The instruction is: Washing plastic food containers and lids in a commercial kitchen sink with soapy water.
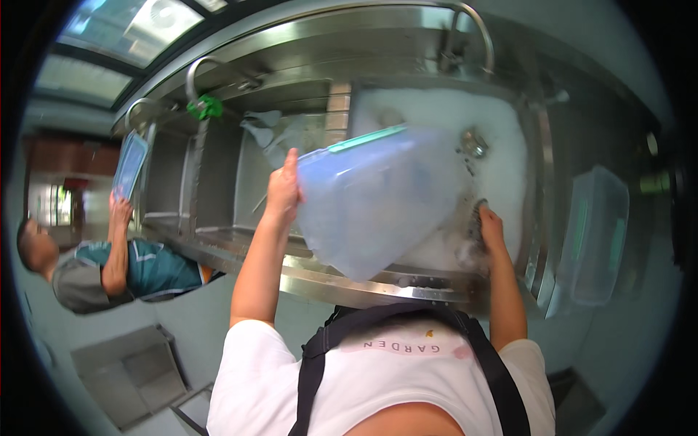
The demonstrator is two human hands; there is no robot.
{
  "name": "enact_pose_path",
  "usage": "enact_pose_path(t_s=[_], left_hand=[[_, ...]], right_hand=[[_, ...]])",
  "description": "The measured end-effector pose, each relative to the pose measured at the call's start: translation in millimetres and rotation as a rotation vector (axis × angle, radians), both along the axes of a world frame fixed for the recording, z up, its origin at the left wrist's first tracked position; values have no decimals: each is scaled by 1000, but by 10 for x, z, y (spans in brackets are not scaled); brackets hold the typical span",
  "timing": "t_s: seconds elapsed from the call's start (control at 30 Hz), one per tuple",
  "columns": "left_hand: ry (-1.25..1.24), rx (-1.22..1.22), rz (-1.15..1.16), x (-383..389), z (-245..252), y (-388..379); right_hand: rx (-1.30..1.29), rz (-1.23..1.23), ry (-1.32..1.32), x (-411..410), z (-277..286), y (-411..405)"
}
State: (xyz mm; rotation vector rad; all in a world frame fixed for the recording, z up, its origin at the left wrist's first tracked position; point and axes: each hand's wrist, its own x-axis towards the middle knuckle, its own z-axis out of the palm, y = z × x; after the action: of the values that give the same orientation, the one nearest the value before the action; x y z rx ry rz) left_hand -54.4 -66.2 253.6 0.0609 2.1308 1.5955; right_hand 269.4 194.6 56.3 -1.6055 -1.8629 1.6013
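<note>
My left hand (283, 188) grips the rim of a translucent plastic storage box (376, 196) with a green latch (368, 138). The box is tilted above the right-hand basin of a stainless-steel sink (376, 278). White suds (501, 174) cover much of the water there. At the right of that basin my right hand (492, 229) holds a dark grey scrubber (475, 220), blurred, with foam about it. A shiny metal object (473, 143) shows among the suds farther back; its kind is unclear.
Another translucent box (597, 234) stands on the right. Grey-blue pieces (264, 128) lie in the middle basin. Curved faucets (482, 32) line the back, one with green material (205, 107). At the left, another person (136, 267) holds a blue-tinted lid or tray (131, 163).
</note>
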Motion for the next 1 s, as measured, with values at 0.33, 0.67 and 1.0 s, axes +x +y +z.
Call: enact_pose_path(t_s=[0.33, 0.67, 1.0], left_hand=[[200, 248, -191, 277, 945, 120], [1739, -78, -859, 711, 503, -597], [1230, -368, -1086, 845, -265, -1229]], right_hand=[[-16, -71, 165, 102, -26, -145], [-148, -126, 77, 58, 111, -422], [-156, -156, 91, -175, 451, -201]])
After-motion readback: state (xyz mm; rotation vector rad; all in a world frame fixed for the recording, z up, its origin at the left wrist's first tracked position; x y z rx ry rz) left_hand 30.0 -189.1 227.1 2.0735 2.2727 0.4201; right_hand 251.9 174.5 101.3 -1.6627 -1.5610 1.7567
